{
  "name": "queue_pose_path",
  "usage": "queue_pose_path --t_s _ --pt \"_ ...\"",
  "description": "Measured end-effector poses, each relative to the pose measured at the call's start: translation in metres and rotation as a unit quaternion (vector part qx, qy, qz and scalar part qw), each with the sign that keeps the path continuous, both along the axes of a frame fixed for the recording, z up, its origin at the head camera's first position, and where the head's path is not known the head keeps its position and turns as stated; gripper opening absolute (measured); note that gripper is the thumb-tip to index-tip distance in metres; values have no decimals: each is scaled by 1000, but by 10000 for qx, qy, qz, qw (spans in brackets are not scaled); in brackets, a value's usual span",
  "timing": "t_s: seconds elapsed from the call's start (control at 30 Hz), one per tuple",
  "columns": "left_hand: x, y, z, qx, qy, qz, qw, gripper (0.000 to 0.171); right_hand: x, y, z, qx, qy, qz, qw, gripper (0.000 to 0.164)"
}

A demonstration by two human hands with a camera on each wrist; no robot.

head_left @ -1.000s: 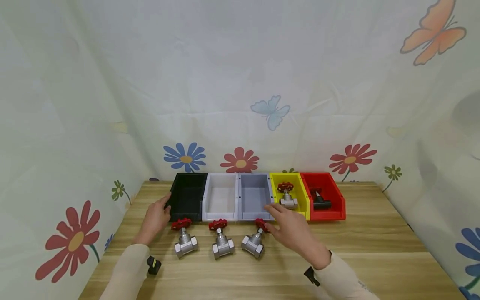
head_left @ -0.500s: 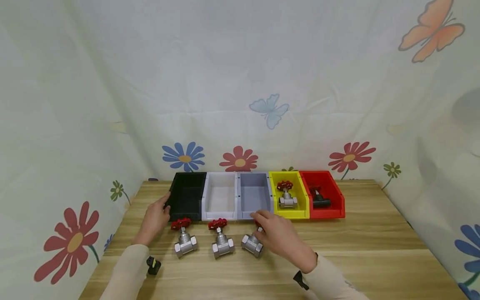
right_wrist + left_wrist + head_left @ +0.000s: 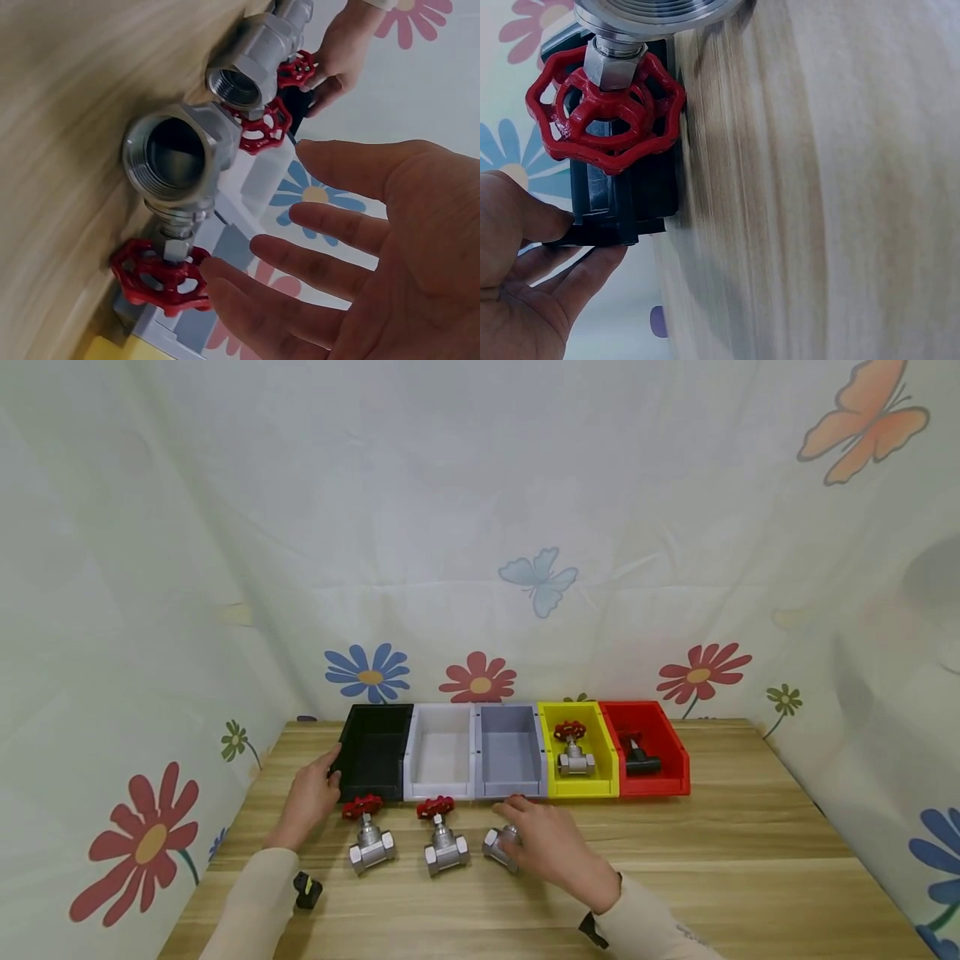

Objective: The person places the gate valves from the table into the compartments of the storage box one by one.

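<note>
My left hand [image 3: 306,797] is at the left side of the black bin [image 3: 372,756], pinching its side wall between thumb and fingers. In the left wrist view a valve's red handwheel [image 3: 604,154] stands before that bin. My right hand [image 3: 551,843] hovers over the rightmost gate valve [image 3: 495,850], partly hiding it. Seen from the right wrist, its fingers are spread and loosely bent, one fingertip close to the red handwheel [image 3: 161,281]. Two more steel valves with red handwheels, the left valve [image 3: 371,846] and the middle valve [image 3: 446,850], lie on the table.
Right of the black bin, joined in a row, are a white bin [image 3: 441,791], a grey bin [image 3: 512,790], a yellow bin [image 3: 581,789] and a red bin [image 3: 671,787]. The yellow bin holds a valve [image 3: 575,762]; the red one holds a black-bodied valve [image 3: 641,764]. A flowered curtain hangs behind.
My right hand has moved left and toward me, from in front of the grey and yellow bins to over the rightmost valve. My left hand has stayed at the black bin.
</note>
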State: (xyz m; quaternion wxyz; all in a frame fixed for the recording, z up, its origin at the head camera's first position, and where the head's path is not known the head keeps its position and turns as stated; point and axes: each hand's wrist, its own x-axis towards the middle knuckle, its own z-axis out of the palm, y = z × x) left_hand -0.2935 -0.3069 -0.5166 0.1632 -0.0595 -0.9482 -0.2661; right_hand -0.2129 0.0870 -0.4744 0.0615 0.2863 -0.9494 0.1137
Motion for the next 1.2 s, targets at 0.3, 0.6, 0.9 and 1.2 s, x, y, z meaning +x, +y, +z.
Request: queue_pose_path --t_s 0.3,0.6,0.9,1.2 --pt "-1 -1 -1 -3 19 -6 10000 51 -2 -3 -10 111 -313 -27 9994 45" --pt "0 -1 -1 26 -10 8 10000 51 -1 -5 -17 210 -445 -10 9988 45" --pt "-1 -2 -1 -6 -102 43 9999 51 1 -7 -23 135 -183 47 9997 48" --pt "0 -1 1 13 -100 34 9999 51 0 -10 -32 286 -225 8 9993 55"
